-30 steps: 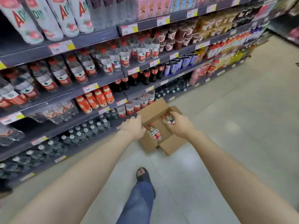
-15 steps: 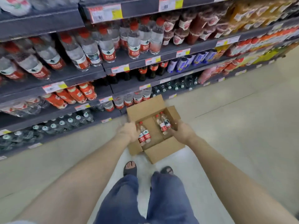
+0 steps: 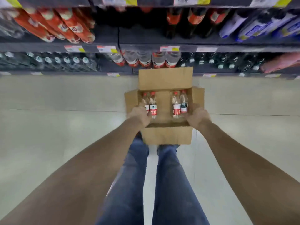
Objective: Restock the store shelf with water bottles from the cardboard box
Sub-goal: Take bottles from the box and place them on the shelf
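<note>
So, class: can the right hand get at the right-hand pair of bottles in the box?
Probably yes: the cardboard box lies open, nothing covers the right-hand bottles, and the right hand is at their bases.

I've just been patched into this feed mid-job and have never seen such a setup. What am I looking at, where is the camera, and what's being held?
There is no machine here: a person works with bare hands. The camera sits on their head and looks down, so their jeans fill the bottom of the picture. On the floor, before the shelf, stands an open box with four water bottles in two pairs. The left hand grips the left pair, and the right hand grips the right pair. All four bottles are in the box.
</note>
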Action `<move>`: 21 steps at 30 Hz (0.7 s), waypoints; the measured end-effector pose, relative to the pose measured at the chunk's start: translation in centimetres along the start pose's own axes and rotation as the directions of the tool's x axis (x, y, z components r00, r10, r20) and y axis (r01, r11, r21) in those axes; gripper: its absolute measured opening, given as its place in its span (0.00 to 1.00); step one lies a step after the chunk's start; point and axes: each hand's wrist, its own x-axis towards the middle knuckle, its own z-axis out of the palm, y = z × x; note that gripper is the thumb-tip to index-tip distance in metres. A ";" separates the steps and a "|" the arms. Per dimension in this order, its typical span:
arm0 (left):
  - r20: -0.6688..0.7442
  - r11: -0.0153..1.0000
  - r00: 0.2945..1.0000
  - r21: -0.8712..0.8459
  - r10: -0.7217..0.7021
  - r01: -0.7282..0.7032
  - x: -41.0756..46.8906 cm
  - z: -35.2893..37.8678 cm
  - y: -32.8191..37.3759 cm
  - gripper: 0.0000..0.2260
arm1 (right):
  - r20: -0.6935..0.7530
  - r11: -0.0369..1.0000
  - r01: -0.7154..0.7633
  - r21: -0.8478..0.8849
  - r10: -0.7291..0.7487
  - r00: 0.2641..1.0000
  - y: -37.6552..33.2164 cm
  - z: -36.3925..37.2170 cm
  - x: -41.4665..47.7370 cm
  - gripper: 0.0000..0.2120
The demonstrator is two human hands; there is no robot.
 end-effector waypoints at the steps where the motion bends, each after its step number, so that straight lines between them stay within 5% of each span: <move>1: 0.013 1.000 1.000 0.009 -0.003 0.003 1.7 1.7 0.1 0.27 | 0.010 1.000 -0.005 0.001 0.005 1.000 0.6 1.0 1.9 0.24; 11: 0.016 0.998 0.999 0.051 -0.034 0.033 19.1 17.5 -3.8 0.22 | 0.185 0.986 -0.009 -0.166 0.041 0.982 7.4 16.8 21.4 0.23; 21: -0.113 0.998 0.994 -0.063 -0.006 -0.001 33.1 25.3 -5.1 0.16 | 0.006 0.997 -0.070 -0.020 0.071 0.997 9.0 23.4 36.1 0.32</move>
